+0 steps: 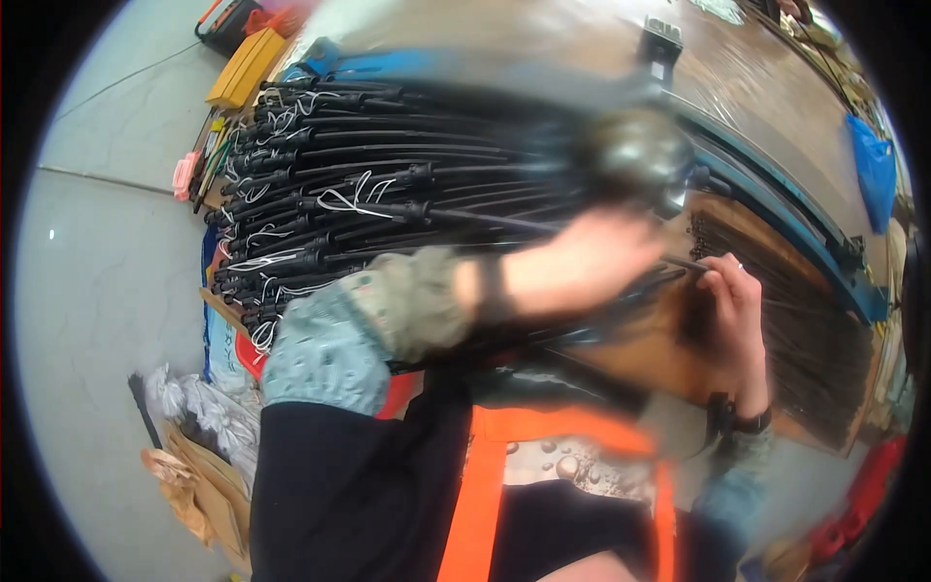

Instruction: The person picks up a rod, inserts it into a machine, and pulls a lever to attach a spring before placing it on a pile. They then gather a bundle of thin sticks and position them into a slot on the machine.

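Observation:
My left hand [606, 250] reaches across to the right over a pile of black cable assemblies [369, 155], many tied with white string. Motion smears its fingers, so its grip does not show. At the right, my right hand [735, 296] pinches the end of a thin black cable [685, 263] between thumb and fingers. That cable runs toward my left hand, which hides part of its length. Just beyond both hands is a round, shiny metal part [635, 150], badly blurred.
A blue metal rail [776, 194] curves along the right. Beside it, a cardboard box [829, 438] holds many thin black rods. A yellow box [246, 68] and pink clip-like item [184, 176] lie at upper left. A blue bag [870, 173] hangs far right.

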The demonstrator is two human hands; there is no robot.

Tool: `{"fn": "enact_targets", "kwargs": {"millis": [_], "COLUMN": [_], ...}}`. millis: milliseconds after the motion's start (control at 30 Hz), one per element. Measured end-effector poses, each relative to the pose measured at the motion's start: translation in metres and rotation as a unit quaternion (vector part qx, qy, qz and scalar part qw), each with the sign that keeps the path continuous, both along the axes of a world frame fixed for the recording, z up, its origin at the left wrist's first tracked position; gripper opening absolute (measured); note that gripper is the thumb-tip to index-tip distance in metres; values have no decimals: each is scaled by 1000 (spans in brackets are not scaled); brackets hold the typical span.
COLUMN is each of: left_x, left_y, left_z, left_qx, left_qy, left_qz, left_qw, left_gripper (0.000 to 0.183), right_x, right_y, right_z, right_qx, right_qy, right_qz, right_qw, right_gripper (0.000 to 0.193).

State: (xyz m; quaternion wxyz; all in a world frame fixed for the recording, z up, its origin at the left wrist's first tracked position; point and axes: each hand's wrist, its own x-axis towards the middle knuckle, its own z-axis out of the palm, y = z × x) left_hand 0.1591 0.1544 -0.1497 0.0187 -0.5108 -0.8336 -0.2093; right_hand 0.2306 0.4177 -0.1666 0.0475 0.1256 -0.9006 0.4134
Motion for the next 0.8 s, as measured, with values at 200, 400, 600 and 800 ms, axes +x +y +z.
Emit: {"fn": "enact_targets", "kwargs": {"millis": [200, 400, 600, 800], "left_x": [8, 26, 34, 31], "left_y": [21, 42, 65, 80], "left_z": [5, -2, 17, 35], "left_qx": [-44, 55, 98, -15], "left_qy": [-88, -26, -37, -109], "left_qz": [-17, -5, -46, -80], "left_qw": [995, 998, 993, 991], "left_gripper": [19, 14, 12, 9], "right_x": [22, 39, 52, 67], "right_y": [0, 11, 27, 34], "right_z": [16, 44, 63, 50], "right_qx": [0, 36, 160, 224], "right_qy": [-57, -79, 37, 22], "right_qz": [11, 15, 22, -26], "right_qw": [998, 996, 986, 974], "right_gripper": [32, 47, 55, 69]}}
